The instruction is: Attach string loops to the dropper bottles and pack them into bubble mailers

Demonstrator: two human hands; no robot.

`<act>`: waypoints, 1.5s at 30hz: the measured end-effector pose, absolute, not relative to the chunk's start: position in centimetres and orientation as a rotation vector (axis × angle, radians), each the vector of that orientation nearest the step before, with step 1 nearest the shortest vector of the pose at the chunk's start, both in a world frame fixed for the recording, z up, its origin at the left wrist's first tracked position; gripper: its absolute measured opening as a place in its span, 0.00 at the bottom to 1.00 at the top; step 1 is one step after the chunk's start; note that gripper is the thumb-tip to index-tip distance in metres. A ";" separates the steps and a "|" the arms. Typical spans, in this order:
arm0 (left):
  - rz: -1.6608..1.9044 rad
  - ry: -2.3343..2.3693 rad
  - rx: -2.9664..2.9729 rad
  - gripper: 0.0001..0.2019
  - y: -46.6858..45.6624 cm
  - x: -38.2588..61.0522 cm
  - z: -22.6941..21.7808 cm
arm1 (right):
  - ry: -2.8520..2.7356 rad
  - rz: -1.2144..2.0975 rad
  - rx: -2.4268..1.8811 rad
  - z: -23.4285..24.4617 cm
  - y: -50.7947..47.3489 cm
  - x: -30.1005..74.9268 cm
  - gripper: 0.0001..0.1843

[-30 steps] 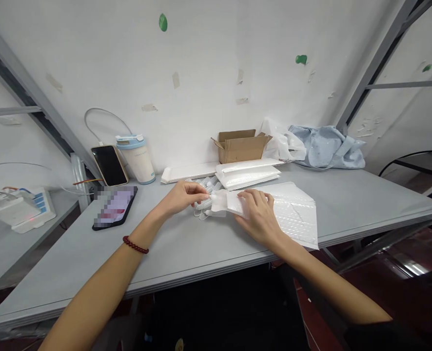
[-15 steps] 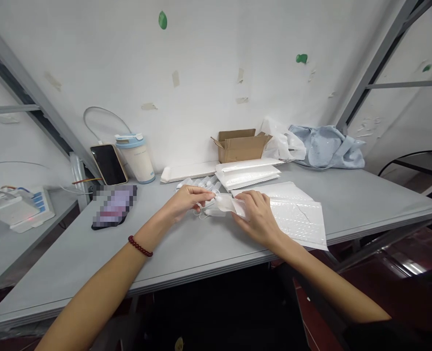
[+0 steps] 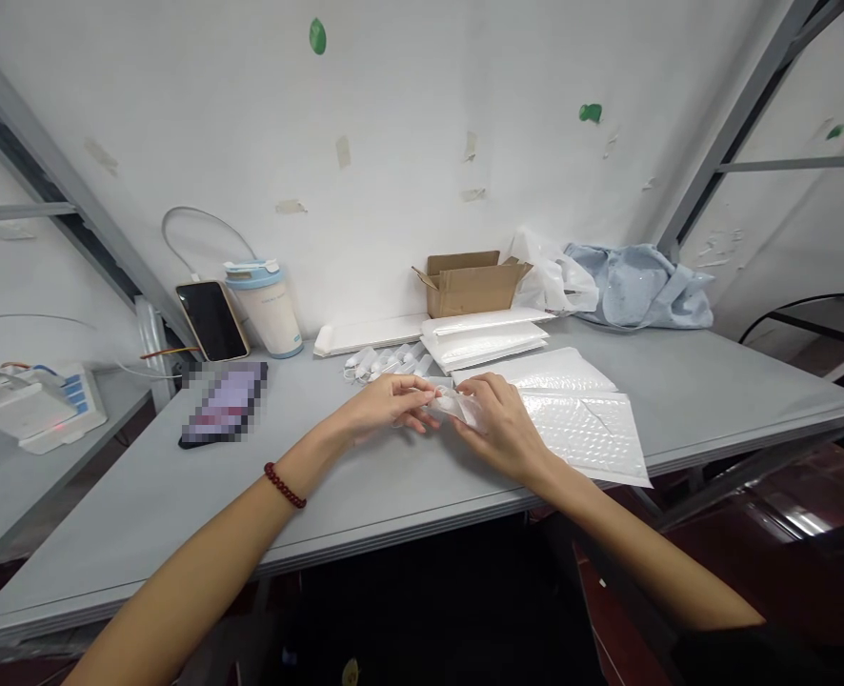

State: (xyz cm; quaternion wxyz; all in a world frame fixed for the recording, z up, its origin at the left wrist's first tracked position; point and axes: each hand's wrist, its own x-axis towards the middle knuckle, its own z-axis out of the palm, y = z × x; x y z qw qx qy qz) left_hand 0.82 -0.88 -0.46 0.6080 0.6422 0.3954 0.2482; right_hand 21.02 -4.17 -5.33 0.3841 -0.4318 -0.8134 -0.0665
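Observation:
A small see-through plastic packet [image 3: 459,407] is held between my two hands, low over the grey table [image 3: 365,495]. My left hand [image 3: 391,404], with a dark red bead bracelet on its wrist, pinches the packet's left end. My right hand [image 3: 499,419] grips the other end between thumb and fingers and covers part of it. What is inside the packet I cannot make out. Just behind my left hand lie several small white corded pieces [image 3: 386,362] in a row. White bubble mailers [image 3: 586,433] lie beside my right hand.
More white mailers [image 3: 486,343] are stacked before an open cardboard box [image 3: 475,289]. A white plastic bag [image 3: 554,276] and a light blue cloth bag [image 3: 636,286] sit back right. On the left are a tumbler [image 3: 269,310], a propped phone [image 3: 213,321] and a power strip [image 3: 71,410].
My left hand has moved right, closer to my right hand, bringing the packet's left end in. The row of small white pieces behind it now shows more fully. My right hand has barely moved.

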 end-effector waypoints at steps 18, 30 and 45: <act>0.973 1.116 1.462 0.09 0.4 -1.9 1.2 | -2.133 -0.301 -1.347 -4.6 -4.6 20.6 0.33; 0.701 1.029 1.791 0.09 -0.9 0.9 -0.7 | -2.114 -0.311 -1.273 -4.9 -4.3 21.0 0.27; 0.491 1.035 2.565 0.11 -1.2 0.7 -1.1 | -1.956 -0.385 -1.433 -5.3 -3.9 21.2 0.21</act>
